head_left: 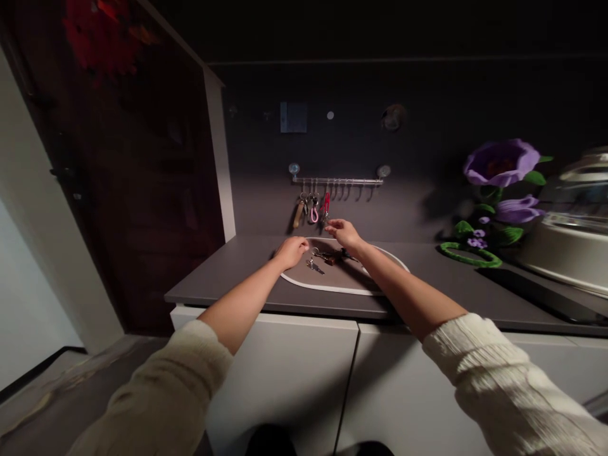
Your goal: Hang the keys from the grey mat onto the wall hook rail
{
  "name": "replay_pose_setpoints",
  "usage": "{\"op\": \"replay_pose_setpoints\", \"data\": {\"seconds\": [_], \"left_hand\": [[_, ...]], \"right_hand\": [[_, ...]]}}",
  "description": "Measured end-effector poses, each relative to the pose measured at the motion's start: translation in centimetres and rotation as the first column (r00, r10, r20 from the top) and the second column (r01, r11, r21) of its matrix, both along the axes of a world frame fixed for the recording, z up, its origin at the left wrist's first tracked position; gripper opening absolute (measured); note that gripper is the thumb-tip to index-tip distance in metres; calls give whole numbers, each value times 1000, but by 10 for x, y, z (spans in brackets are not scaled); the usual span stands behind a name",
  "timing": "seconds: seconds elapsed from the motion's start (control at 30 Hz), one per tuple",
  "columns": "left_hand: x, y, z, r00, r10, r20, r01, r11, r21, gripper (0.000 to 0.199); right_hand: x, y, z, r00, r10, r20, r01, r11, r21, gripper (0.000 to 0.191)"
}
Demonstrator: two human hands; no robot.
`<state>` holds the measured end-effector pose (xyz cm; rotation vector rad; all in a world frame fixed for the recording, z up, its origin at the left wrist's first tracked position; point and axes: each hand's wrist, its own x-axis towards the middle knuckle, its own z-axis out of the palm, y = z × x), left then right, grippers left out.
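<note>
My right hand [346,234] reaches up to the hanging rail. Its fingertips are pinched at the lower end of a key bunch [325,218] with a red strap [327,202]. My left hand [291,253] rests at the left rim of an oval tray mat [306,282], its fingers curled in; whether anything is inside them is hidden. Just right of it, a ring with keys [313,263] lies on the mat. More keys with a brown fob [330,259] lie behind, partly covered by my right forearm.
A clear rail [338,182] with several hooks is fixed to the dark wall. A tan key holder [299,215] and a pink loop [314,215] hang on its left part. Purple artificial flowers [501,163] and a cream domed appliance [570,247] stand at the counter's right. A dark door [156,190] is left.
</note>
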<state>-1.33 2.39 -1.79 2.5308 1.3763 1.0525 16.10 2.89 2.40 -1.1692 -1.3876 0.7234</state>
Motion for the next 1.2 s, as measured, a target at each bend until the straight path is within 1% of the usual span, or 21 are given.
{"op": "replay_pose_setpoints", "data": {"seconds": [0.1, 0.17, 0.2, 0.3, 0.37, 0.43, 0.5, 0.6, 0.8, 1.03, 1.2], "left_hand": [[1, 1, 0, 1000, 18, -12, -18, 1000, 6, 19], [2, 3, -1, 999, 29, -18, -29, 1000, 0, 20], [2, 3, -1, 999, 30, -20, -31, 1000, -8, 20], [4, 4, -1, 999, 34, -33, -36, 999, -34, 21], [6, 4, -1, 998, 37, -57, -39, 999, -30, 22], [7, 3, 0, 996, 35, -88, -36, 999, -11, 24], [9, 3, 0, 993, 29, -118, -29, 1000, 1, 26], [11, 6, -1, 990, 8, -138, -9, 1000, -3, 27], [10, 11, -3, 993, -29, -111, 28, 1000, -7, 21], [11, 5, -2, 997, -19, -75, 20, 1000, 11, 15], [12, 5, -1, 999, -17, -28, 18, 999, 32, 15]], "right_hand": [[3, -7, -11, 993, 25, 116, -27, 1000, 12, 19], [5, -11, -15, 963, 11, 271, -21, 999, 36, 19], [6, -13, -17, 931, -6, 365, -14, 998, 53, 19], [7, -16, -19, 794, -47, 606, -13, 996, 94, 19], [6, -17, -20, 716, -53, 696, -33, 993, 109, 19], [5, -16, -21, 663, -50, 747, -55, 992, 115, 18], [5, -15, -21, 637, -44, 770, -68, 991, 113, 17], [4, -13, -23, 642, -31, 766, -81, 991, 107, 16], [4, -11, -24, 630, -25, 776, -101, 988, 114, 16], [3, -14, -23, 580, -33, 814, -102, 988, 113, 17], [2, -16, -22, 616, 8, 788, -142, 985, 101, 17]]}}
